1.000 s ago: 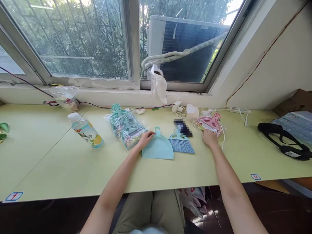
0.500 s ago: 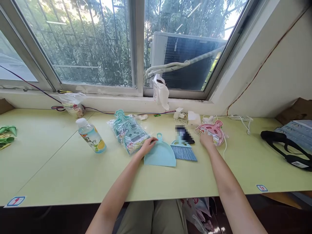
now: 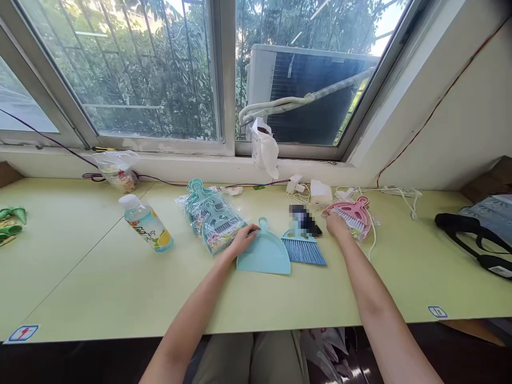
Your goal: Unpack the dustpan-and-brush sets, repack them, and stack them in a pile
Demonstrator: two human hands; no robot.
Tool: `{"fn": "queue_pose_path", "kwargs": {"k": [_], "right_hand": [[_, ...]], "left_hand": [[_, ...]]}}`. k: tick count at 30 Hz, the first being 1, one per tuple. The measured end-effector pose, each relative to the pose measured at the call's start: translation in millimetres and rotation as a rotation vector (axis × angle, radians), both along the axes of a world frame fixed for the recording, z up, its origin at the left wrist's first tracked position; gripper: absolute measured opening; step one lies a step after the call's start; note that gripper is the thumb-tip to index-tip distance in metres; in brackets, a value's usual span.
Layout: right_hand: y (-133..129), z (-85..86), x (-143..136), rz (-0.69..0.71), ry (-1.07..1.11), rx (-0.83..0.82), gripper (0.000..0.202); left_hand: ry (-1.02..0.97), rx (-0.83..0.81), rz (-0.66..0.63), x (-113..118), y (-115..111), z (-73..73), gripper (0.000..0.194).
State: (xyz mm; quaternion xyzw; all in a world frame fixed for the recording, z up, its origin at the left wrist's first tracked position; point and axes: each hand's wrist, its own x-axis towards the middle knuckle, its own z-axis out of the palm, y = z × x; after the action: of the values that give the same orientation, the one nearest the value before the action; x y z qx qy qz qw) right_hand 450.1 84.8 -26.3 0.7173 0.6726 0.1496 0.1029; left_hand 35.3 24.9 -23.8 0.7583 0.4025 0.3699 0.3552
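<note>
A light blue dustpan lies on the table before me. My left hand is closed on its upper left edge, fingers near the small handle. Just right of the dustpan rests a hand brush with blue bristles; a blurred patch covers its handle. My right hand, fingers curled, is at the left edge of a pink dustpan-and-brush set in clear plastic; its fingertips are partly hidden. Left of the dustpan, green dustpan-and-brush sets lie stacked in clear wrapping.
A drink bottle stands at the left. Behind the brush lies a dark phone, partly blurred. White chargers and cables and a white box sit along the wall. A black strap is at the right. The table edge is near me.
My right hand has shifted slightly left and away from me, along the pink set's left edge. My left hand stays on the dustpan. The view has turned a little.
</note>
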Motion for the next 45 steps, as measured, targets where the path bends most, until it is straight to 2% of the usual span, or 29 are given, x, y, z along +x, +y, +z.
{"fn": "queue_pose_path", "kwargs": {"k": [9, 13, 19, 21, 25, 27, 30, 33, 39, 45], "right_hand": [[-4.1, 0.0, 0.3, 0.042, -0.082, 0.01, 0.04], [-7.9, 2.3, -3.3, 0.012, -0.013, -0.013, 0.044], [-18.3, -4.7, 6.1, -0.1, 0.147, 0.013, 0.063], [-25.7, -4.7, 12.1, -0.083, 0.209, 0.064, 0.07], [-49.9, -4.0, 21.2, 0.014, 0.244, 0.304, 0.082], [-63.6, -7.3, 24.8, 0.034, 0.234, 0.354, 0.077], [-79.0, -15.3, 30.8, 0.043, 0.207, 0.285, 0.061], [-85.2, -20.7, 36.5, -0.023, 0.185, 0.246, 0.052], [-80.6, -20.9, 36.3, -0.173, 0.16, 0.25, 0.04], [-66.4, -21.2, 20.7, -0.3, 0.217, 0.244, 0.044]], "left_hand": [[0.013, 0.005, -0.001, 0.4, -0.1, 0.5, 0.025], [0.023, 0.002, 0.01, 0.7, 0.3, -0.2, 0.025], [0.026, -0.013, 0.009, 1.0, -1.7, 3.1, 0.026], [0.024, -0.014, 0.011, 1.0, -1.8, 4.0, 0.026], [0.007, -0.002, 0.018, 1.0, -0.8, 3.6, 0.026], [-0.001, 0.001, 0.014, 1.1, -0.4, 3.0, 0.026], [0.007, -0.006, 0.011, 1.7, 0.0, 2.4, 0.027], [0.017, -0.01, 0.016, 2.5, 0.8, 1.7, 0.027], [0.023, -0.015, 0.017, 2.3, 0.7, 1.5, 0.027], [0.038, -0.024, 0.034, 2.1, 0.6, 2.0, 0.027]]}}
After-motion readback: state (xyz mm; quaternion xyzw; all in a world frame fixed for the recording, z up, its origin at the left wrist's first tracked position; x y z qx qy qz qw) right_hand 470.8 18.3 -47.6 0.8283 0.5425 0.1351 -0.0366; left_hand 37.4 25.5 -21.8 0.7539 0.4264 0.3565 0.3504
